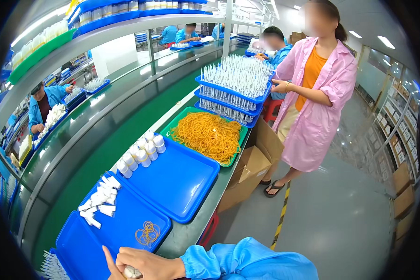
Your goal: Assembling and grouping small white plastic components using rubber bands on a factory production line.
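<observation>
My right hand point(147, 264) comes in at the lower edge in a blue sleeve, fingers curled round a small whitish bundle point(132, 272). The bundle is partly hidden, so its kind is unclear. Beside it, one raised finger point(111, 262) seems to belong to my left hand, whose remainder is cut off by the frame. Just beyond lies a blue tray point(126, 205) with a small heap of orange rubber bands point(148, 233) and several white rolled pieces point(100, 198). Nearest my hands is another blue tray point(74, 238).
A larger blue tray point(182, 179) has capped white cylinders point(142, 151) along its left side. Farther on, a green tray point(241, 140) holds many rubber bands. Stacked blue trays point(238, 95) carry upright white pieces. A person in pink point(326, 107) stands right, near a cardboard box point(249, 168).
</observation>
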### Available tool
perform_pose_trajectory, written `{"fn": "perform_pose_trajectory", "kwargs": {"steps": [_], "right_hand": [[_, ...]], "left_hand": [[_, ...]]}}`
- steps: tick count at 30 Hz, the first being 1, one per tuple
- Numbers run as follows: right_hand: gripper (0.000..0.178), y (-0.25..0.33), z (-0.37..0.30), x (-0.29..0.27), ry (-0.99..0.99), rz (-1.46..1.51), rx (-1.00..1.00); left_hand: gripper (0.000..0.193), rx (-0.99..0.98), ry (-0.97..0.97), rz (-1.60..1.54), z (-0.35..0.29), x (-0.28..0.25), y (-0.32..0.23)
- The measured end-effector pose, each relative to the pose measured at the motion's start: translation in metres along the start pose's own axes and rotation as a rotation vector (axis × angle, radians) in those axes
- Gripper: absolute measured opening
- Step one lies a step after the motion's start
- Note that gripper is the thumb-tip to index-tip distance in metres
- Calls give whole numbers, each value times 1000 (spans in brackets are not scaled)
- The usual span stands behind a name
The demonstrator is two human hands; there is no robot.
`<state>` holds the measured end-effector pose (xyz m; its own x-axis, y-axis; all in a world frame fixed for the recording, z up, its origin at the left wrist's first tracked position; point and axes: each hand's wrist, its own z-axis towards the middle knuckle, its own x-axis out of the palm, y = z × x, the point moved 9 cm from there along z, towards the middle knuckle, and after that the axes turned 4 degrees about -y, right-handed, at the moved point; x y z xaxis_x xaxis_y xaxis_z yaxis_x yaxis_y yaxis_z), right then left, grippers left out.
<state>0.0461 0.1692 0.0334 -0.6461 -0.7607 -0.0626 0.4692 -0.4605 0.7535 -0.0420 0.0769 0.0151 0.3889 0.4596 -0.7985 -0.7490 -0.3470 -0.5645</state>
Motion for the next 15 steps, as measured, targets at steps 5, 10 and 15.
{"fn": "perform_pose_trajectory", "kwargs": {"steps": [5, 10, 15], "right_hand": [[26, -13, 3, 5, 31, -14, 111], [25, 2, 15, -4, 15, 55, 155], [21, 12, 2, 29, 106, -205, -52]], "left_hand": [[98, 62, 113, -319, 11, -2, -16], [107, -98, -43, -1048, 8, -14, 0], [89, -483, -16, -1575, 10, 17, 21]]}}
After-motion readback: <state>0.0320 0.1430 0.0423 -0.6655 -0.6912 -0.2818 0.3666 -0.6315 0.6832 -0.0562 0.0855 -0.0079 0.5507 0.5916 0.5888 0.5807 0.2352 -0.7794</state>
